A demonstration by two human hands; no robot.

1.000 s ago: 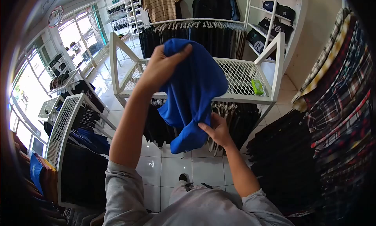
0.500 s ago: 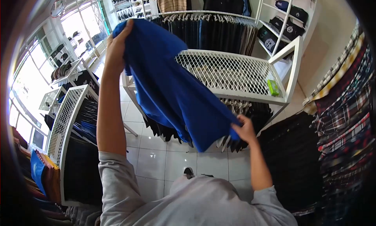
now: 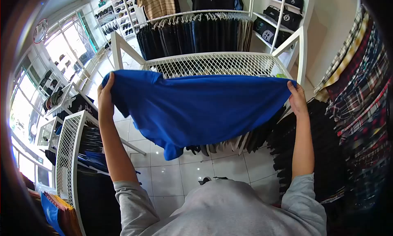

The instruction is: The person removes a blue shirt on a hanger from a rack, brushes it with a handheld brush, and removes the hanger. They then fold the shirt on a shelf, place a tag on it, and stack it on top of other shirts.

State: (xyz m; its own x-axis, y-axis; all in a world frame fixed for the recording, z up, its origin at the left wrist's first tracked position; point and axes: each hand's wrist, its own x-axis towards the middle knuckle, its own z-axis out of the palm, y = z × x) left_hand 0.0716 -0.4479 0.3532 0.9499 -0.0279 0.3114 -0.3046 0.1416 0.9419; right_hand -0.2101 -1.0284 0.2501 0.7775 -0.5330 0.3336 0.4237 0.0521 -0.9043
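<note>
Grey short-sleeved shirt, bare forearms.

White mesh-topped rack stood ahead, its flat top a metal grid framed in white tube, with angled side posts rising at both ends. Small green object lay on the mesh at the rack's far right edge, mostly hidden; what it was could not be told. Dark garments hung beneath the rack's top. White tiled floor ran under the rack. Second white mesh rack stood left of the first, folded dark clothing under it.
</note>
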